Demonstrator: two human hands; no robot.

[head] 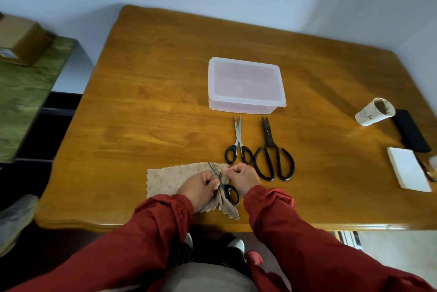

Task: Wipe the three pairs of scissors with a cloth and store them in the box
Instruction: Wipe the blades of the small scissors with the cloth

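Nearest, the left hand (201, 185) pinches the small scissors (230, 193) on the cloth (165, 180), and the right hand (241, 177), close beside, seems to pinch a cloth fold. Beyond, the steel scissors (238, 145) and the black shears (273, 154) lie waiting on the counter (153, 102). The box (246, 85) is lidded, with nothing stored.

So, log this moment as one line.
phase: wiping | left hand: grips small scissors | right hand: pinches cloth | waiting: silver scissors, black shears | box: lid on
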